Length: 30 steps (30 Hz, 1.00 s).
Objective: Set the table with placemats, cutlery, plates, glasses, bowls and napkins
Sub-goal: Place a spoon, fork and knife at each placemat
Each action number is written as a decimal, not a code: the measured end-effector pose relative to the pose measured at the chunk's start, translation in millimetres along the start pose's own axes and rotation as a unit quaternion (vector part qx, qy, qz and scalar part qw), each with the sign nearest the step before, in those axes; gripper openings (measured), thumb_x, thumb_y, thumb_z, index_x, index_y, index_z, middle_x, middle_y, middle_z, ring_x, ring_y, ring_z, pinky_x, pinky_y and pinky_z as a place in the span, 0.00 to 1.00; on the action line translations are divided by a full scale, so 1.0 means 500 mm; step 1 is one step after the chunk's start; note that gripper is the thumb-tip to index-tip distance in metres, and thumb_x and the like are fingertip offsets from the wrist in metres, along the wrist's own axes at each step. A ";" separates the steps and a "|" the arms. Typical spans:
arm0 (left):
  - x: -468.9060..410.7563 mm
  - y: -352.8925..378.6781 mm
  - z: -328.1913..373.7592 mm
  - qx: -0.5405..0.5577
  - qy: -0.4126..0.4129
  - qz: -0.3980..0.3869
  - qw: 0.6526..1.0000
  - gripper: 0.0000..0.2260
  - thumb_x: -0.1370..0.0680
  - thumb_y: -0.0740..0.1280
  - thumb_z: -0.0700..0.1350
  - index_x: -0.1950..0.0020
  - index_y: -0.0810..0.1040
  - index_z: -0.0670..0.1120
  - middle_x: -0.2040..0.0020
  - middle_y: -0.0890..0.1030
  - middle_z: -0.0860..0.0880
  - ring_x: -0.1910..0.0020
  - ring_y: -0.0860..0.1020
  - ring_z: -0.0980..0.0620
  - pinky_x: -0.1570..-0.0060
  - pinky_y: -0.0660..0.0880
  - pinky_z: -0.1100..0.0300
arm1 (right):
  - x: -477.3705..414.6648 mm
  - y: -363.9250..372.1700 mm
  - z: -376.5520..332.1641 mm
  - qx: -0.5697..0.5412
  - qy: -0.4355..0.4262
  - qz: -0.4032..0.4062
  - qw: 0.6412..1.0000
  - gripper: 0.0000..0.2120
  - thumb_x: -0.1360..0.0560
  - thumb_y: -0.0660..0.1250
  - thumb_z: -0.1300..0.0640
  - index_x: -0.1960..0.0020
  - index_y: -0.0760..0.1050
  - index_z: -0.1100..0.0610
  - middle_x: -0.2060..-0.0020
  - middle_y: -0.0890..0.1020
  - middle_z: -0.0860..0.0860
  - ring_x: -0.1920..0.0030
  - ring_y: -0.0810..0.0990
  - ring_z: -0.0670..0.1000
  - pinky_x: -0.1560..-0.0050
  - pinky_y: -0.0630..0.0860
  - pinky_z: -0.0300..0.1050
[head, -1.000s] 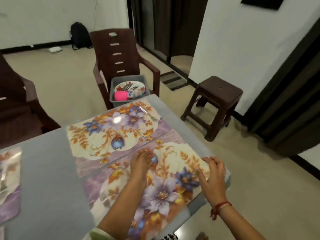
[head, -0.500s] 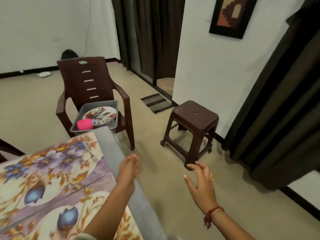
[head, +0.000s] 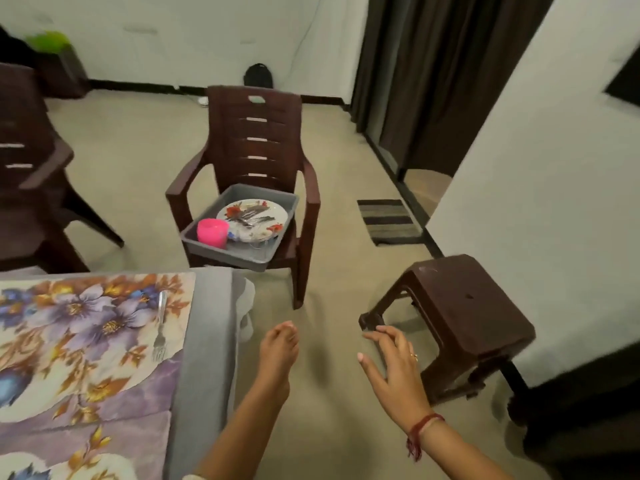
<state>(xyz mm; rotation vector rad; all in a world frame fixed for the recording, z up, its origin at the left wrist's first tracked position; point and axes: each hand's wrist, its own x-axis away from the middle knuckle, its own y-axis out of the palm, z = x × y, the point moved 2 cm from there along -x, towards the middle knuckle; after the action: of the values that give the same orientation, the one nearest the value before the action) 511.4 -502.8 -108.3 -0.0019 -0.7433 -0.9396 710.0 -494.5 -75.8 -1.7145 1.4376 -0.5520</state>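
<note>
No text, label, brand, number or sign can be read anywhere in the view. The only printed surfaces are the placemat (head: 86, 323) at the lower left of the frame and the plate (head: 278, 220) near the middle of the frame. Both carry flower patterns without lettering.
</note>
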 end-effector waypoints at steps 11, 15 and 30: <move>-0.107 -0.014 0.148 0.034 0.055 0.122 0.990 0.07 0.20 0.61 0.42 0.46 0.75 0.41 0.52 0.78 0.43 0.55 0.77 0.52 0.61 0.72 0.63 | -0.306 0.099 -0.015 -0.089 -0.076 -0.072 0.991 0.35 0.32 0.50 0.27 0.39 0.72 0.50 0.45 0.71 0.47 0.43 0.67 0.45 0.42 0.63 0.42; -0.200 0.008 0.217 0.080 0.050 0.149 0.984 0.07 0.19 0.59 0.39 0.54 0.74 0.40 0.62 0.74 0.45 0.65 0.74 0.54 0.64 0.71 0.63 | -0.462 0.144 -0.030 -0.102 -0.127 -0.097 0.982 0.34 0.31 0.52 0.28 0.40 0.72 0.51 0.47 0.69 0.45 0.46 0.67 0.43 0.42 0.65 0.44; -0.540 0.042 0.382 0.055 0.050 0.272 0.959 0.05 0.21 0.61 0.39 0.54 0.74 0.48 0.55 0.77 0.47 0.56 0.75 0.54 0.53 0.71 0.59 | -1.000 0.342 -0.050 -0.086 -0.164 -0.223 0.957 0.15 0.24 0.65 0.51 0.39 0.72 0.53 0.42 0.71 0.50 0.42 0.68 0.47 0.42 0.65 0.41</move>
<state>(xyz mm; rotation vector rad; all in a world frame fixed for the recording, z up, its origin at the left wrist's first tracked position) 318.3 -233.4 -113.5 -0.0589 -0.6521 -0.3696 461.8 -29.2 -115.7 -2.1719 0.8848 -0.3565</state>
